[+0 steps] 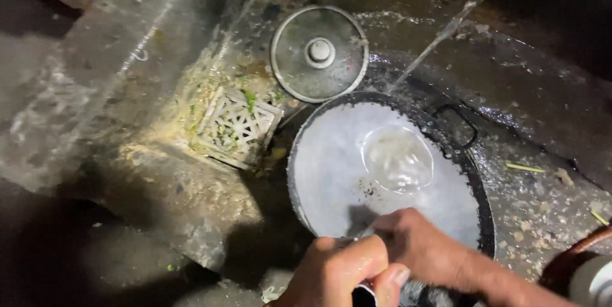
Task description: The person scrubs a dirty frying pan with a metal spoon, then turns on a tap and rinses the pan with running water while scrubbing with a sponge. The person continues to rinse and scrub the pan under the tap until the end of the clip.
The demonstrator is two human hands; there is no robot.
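- Left hand [338, 272]: at 6 o'clock in the head view, fingers curled into a near-fist around a small dark object at the bottom edge; what that object is cannot be told.
- Right hand [424, 249]: just to the 3 o'clock side of the left hand and touching it, knuckles up, fingers bent down over the near rim of the pan; whether it grips anything cannot be told.
- Pan [468, 173]: a wide, round, black-rimmed vessel directly at 12 o'clock from both hands, filled with pale, cloudy water; a loop handle [460, 125] shows on its rim at about 2 o'clock.
- Stream of water [446, 33]: falls slantwise from the 1 o'clock corner and strikes the water in the pan, raising a clear swirl [396, 157] near the pan's middle.
- Lid [319, 53]: round, grey metal with a centre knob, lying flat at 11 o'clock from the pan, just beside its rim.
- Drain grate [237, 127]: a pale square lattice at 9 o'clock from the pan, tilted, with green and yellow food scraps on and around it.
- Wet stone floor [115, 77]: dark and rough, stretching from the grate toward 9 and 10 o'clock; small scraps lie scattered at 3 o'clock from the pan.
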